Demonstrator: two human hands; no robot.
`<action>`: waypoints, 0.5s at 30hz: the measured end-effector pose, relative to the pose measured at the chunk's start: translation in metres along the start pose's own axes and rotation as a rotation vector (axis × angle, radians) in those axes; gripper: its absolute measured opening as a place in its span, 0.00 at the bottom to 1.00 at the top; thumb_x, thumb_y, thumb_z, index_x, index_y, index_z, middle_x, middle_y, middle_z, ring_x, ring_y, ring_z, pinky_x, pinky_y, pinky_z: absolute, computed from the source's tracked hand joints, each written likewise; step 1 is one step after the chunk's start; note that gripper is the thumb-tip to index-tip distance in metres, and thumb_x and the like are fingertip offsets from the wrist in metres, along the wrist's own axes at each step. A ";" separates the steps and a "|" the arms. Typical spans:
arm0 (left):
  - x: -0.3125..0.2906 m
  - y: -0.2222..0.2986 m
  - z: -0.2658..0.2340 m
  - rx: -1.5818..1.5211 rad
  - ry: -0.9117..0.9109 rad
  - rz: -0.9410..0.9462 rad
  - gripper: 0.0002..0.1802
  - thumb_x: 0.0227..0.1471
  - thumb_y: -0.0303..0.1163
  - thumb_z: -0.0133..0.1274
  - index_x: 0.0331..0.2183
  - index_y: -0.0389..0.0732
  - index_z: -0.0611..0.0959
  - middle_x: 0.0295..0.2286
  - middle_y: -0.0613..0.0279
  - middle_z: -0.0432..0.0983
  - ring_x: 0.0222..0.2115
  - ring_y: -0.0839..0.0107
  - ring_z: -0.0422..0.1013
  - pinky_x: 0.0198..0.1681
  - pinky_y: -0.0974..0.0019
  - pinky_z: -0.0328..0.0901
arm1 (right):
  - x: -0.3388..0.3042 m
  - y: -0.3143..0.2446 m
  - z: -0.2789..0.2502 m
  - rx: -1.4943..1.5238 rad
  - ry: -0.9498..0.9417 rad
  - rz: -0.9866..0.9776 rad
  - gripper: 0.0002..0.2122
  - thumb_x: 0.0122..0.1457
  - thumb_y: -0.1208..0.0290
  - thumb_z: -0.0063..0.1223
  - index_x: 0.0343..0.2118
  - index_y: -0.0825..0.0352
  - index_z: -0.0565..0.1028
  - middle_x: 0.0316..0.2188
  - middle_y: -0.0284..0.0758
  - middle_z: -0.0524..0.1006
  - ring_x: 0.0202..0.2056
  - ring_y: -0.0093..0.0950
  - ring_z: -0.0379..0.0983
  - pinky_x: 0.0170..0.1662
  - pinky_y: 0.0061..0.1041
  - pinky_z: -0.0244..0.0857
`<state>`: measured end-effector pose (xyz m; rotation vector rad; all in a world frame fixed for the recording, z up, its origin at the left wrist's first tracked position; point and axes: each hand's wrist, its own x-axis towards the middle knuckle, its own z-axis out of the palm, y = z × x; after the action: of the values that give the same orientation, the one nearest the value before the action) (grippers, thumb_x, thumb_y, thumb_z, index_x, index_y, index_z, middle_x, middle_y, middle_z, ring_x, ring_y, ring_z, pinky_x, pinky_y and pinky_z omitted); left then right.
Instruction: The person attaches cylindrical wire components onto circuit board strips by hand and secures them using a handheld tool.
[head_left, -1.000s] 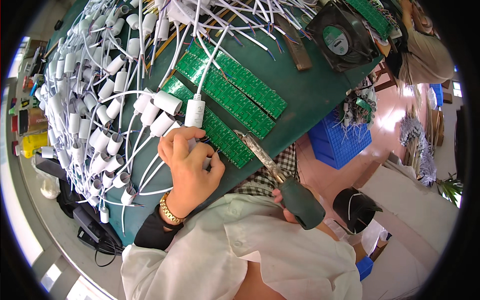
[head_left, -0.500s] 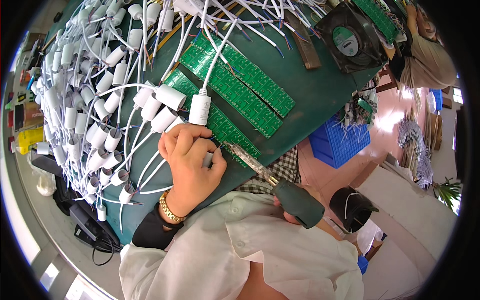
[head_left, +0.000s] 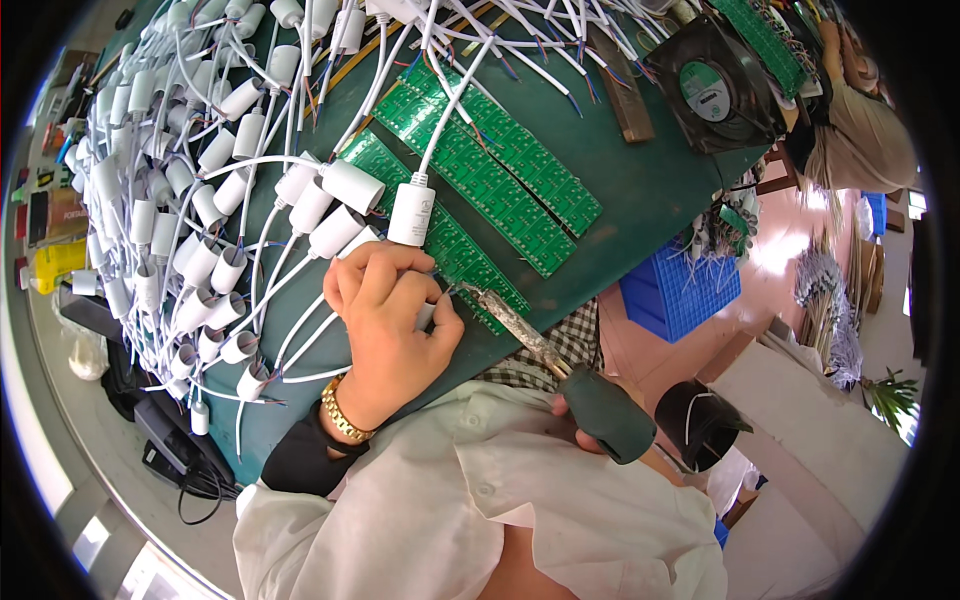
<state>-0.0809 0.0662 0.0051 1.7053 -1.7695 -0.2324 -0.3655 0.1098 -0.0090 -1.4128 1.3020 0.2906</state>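
Observation:
My left hand (head_left: 395,315), a gold watch at its wrist, is closed over the near edge of a green circuit board strip (head_left: 462,262). A short white piece, seemingly a white cable (head_left: 426,316), shows between its thumb and fingers; most is hidden. Just above the knuckles lies a white lamp holder (head_left: 411,215) with its cable running up. My right hand (head_left: 580,425), partly hidden, grips a soldering iron (head_left: 608,418) by its dark green handle. The iron's tip is beside the left thumb and forefinger, over the strip; contact cannot be made out.
Many white lamp holders (head_left: 215,260) with cables are heaped at the left of the green table. Two more board strips (head_left: 520,190) lie beyond. A black fan (head_left: 715,85) stands far right, near a dark bar (head_left: 627,100). Below are a blue crate (head_left: 680,290) and black bin (head_left: 695,420).
The whole view has shifted slightly, so boards, lamp holders and hands sit a little farther right. The iron's tip has moved marginally right along the strip. Both grips stay the same.

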 end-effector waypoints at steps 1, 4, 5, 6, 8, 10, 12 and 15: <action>0.001 0.000 0.000 -0.004 0.002 0.005 0.11 0.29 0.22 0.59 0.20 0.44 0.75 0.34 0.67 0.73 0.40 0.62 0.66 0.44 0.54 0.50 | -0.001 0.010 0.006 0.023 0.095 -0.128 0.18 0.29 0.64 0.68 0.30 0.55 0.80 0.25 0.31 0.80 0.29 0.36 0.77 0.31 0.31 0.69; 0.001 0.000 0.001 -0.009 0.005 0.010 0.11 0.29 0.22 0.59 0.20 0.44 0.75 0.34 0.67 0.73 0.40 0.62 0.66 0.44 0.54 0.50 | -0.003 0.020 0.014 0.023 0.180 -0.202 0.19 0.28 0.63 0.68 0.30 0.55 0.80 0.25 0.31 0.80 0.28 0.36 0.77 0.31 0.30 0.68; 0.001 0.000 0.001 -0.006 0.005 0.011 0.11 0.29 0.22 0.59 0.20 0.44 0.75 0.34 0.67 0.73 0.39 0.62 0.66 0.44 0.54 0.50 | -0.003 0.022 0.015 0.000 0.169 -0.151 0.19 0.28 0.63 0.68 0.29 0.55 0.80 0.25 0.31 0.80 0.28 0.36 0.77 0.31 0.30 0.68; 0.001 0.000 0.001 -0.006 0.005 0.010 0.11 0.29 0.22 0.59 0.20 0.44 0.75 0.34 0.67 0.73 0.39 0.62 0.66 0.44 0.54 0.50 | -0.002 0.027 0.012 0.000 0.168 -0.151 0.19 0.28 0.63 0.68 0.29 0.55 0.80 0.25 0.31 0.80 0.28 0.36 0.77 0.31 0.30 0.68; 0.000 -0.001 0.001 -0.016 0.017 0.015 0.11 0.28 0.22 0.59 0.20 0.43 0.75 0.33 0.67 0.73 0.39 0.62 0.66 0.44 0.53 0.50 | -0.002 0.040 0.000 0.247 0.035 -0.734 0.17 0.48 0.65 0.63 0.40 0.66 0.75 0.37 0.34 0.76 0.38 0.25 0.73 0.40 0.22 0.66; -0.001 -0.002 0.001 -0.017 0.021 0.016 0.11 0.28 0.22 0.59 0.20 0.43 0.75 0.33 0.67 0.73 0.39 0.62 0.66 0.44 0.53 0.50 | 0.005 0.039 -0.012 0.219 -0.073 -0.666 0.17 0.48 0.65 0.62 0.40 0.66 0.74 0.36 0.34 0.76 0.37 0.25 0.73 0.40 0.22 0.66; -0.001 -0.001 0.002 -0.020 0.024 0.018 0.11 0.28 0.21 0.59 0.20 0.43 0.75 0.33 0.67 0.73 0.39 0.62 0.66 0.43 0.54 0.50 | 0.005 0.033 -0.007 0.191 -0.178 -0.596 0.17 0.48 0.65 0.62 0.40 0.66 0.74 0.35 0.33 0.76 0.37 0.26 0.73 0.40 0.22 0.66; 0.000 0.000 0.003 -0.016 0.024 0.018 0.11 0.28 0.21 0.59 0.20 0.43 0.74 0.33 0.67 0.73 0.39 0.62 0.66 0.43 0.54 0.50 | 0.000 0.023 0.021 0.122 0.237 -0.347 0.15 0.32 0.68 0.66 0.29 0.57 0.80 0.27 0.32 0.80 0.28 0.34 0.77 0.34 0.27 0.70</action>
<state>-0.0824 0.0653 0.0025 1.6734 -1.7603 -0.2176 -0.3741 0.1327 -0.0279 -1.5713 1.2117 -0.1912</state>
